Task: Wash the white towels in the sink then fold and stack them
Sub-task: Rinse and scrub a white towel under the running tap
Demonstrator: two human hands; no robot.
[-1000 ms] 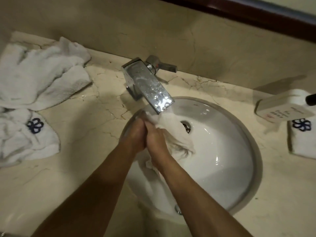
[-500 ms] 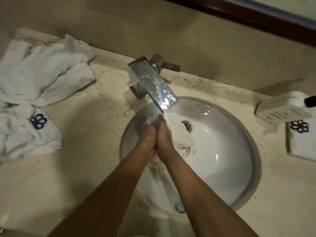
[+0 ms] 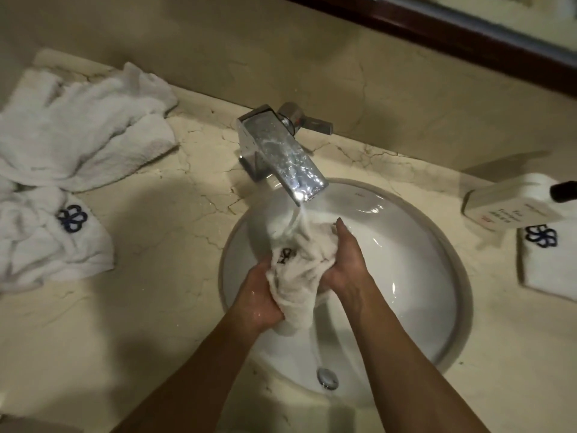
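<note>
While water runs from the chrome faucet (image 3: 281, 154) onto it, a wet white towel (image 3: 296, 270) is bunched between both hands over the white sink basin (image 3: 406, 276). The left hand (image 3: 260, 295) has its grip closed around the near left part of the cloth, fingers curled under the wad. The right hand (image 3: 346, 260) holds the far right side, its fingers wrapped into the folds and one fingertip pointing up toward the stream. A dark embroidered logo shows on the towel just above the left hand. Both forearms reach in from the near edge and cover the near part of the basin, with the round metal drain stopper (image 3: 327, 377) showing between them. On the marble surface (image 3: 175, 245) to the left, well apart from the sink, lies a heap of crumpled white towels (image 3: 78, 132), and just near of it another crumpled towel with a blue flower logo (image 3: 53, 239). To the right of the sink, a folded white towel (image 3: 549, 264) with the same blue logo lies flat on the surface, and a white bottle with a black cap (image 3: 512, 201) lies on its side touching that towel's far edge. A dark wooden frame (image 3: 437, 29) runs along the wall at the far right.
</note>
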